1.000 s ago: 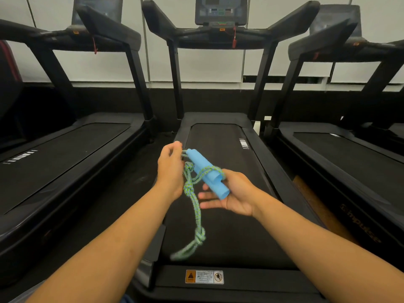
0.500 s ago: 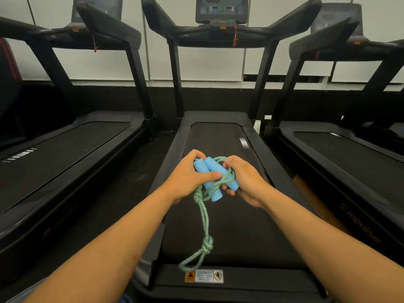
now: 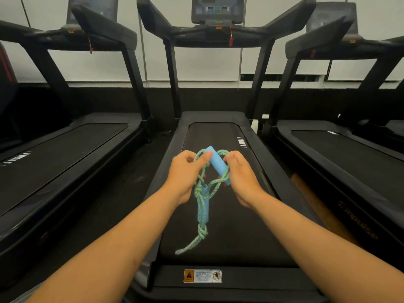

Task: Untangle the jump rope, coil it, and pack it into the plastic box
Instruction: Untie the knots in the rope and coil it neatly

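The jump rope is a green-and-blue braided cord [image 3: 202, 231] with two light blue foam handles. One blue handle [image 3: 216, 164] sits slanted between both hands, wrapped by cord loops. My left hand [image 3: 185, 171] pinches the upper end of that handle and the cord. My right hand [image 3: 239, 173] grips the cord loop on the handle's right side. The second blue handle [image 3: 202, 206] hangs straight down below my hands, tangled in cord. A knot and a loose loop dangle lower still. No plastic box is in view.
I stand at the rear of a black treadmill [image 3: 218, 136], its belt under my hands. Its console and side rails [image 3: 216, 20] rise ahead. Another treadmill [image 3: 54, 149] lies to the left and one more treadmill [image 3: 349, 154] to the right, with dark floor gaps between.
One handle has dropped out of my hands and now hangs below them. The cord loops around the remaining handle have opened wider, and my hands have moved slightly apart.
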A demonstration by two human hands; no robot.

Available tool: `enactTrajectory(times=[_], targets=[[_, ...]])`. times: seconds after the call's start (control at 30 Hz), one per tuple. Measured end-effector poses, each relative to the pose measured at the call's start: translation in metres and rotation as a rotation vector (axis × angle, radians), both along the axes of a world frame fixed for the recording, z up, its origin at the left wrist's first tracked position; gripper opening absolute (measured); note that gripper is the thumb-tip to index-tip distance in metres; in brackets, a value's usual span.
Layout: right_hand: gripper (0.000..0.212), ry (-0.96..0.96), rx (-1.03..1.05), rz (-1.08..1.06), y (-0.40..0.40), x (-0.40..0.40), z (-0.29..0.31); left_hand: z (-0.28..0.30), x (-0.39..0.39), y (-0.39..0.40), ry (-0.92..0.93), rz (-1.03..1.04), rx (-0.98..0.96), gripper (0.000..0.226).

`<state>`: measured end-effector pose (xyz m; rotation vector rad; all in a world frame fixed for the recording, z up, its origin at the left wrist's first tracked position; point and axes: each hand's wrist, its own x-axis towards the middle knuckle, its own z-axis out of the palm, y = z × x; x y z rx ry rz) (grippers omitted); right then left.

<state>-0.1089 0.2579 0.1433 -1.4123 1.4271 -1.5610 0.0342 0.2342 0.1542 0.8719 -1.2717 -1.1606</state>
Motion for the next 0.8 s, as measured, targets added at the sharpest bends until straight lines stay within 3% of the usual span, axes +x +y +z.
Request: enactTrajectory(times=[0.1, 0.2, 0.23, 0.33, 0.4, 0.53, 0.67, 0.8], targets=[[0.024, -0.011, 0.035, 0.069, -0.001, -0.013, -0.004, 0.011, 0.01, -0.006, 0.076, 0.027, -0.01, 0.033], [0.025, -0.079, 0.099, 0.171, 0.0, -0.023, -0.011, 0.018, 0.017, -0.003, 0.032, 0.016, -0.046, 0.019], [0.025, -0.124, 0.124, 0.204, 0.001, -0.023, -0.011, 0.017, 0.017, -0.002, -0.041, 0.013, -0.066, 0.015], [0.021, -0.274, 0.179, 0.324, 0.001, -0.02, -0.009, 0.009, 0.016, 0.003, -0.38, 0.018, -0.179, 0.037], [0.015, -0.258, 0.201, 0.327, 0.0, -0.016, -0.008, 0.004, 0.013, 0.004, -0.579, 0.009, -0.31, 0.036], [0.015, -0.299, 0.283, 0.167, -0.004, -0.013, -0.003, 0.007, 0.006, 0.009, -0.586, 0.088, -0.537, 0.018], [0.024, -0.557, 0.427, 0.069, -0.006, -0.012, 0.001, 0.004, 0.012, -0.001, -0.6, 0.252, -0.661, 0.043], [0.027, -0.669, 0.47, 0.083, -0.005, -0.007, 0.005, 0.005, 0.014, 0.004, -0.598, 0.184, -0.458, 0.079]])
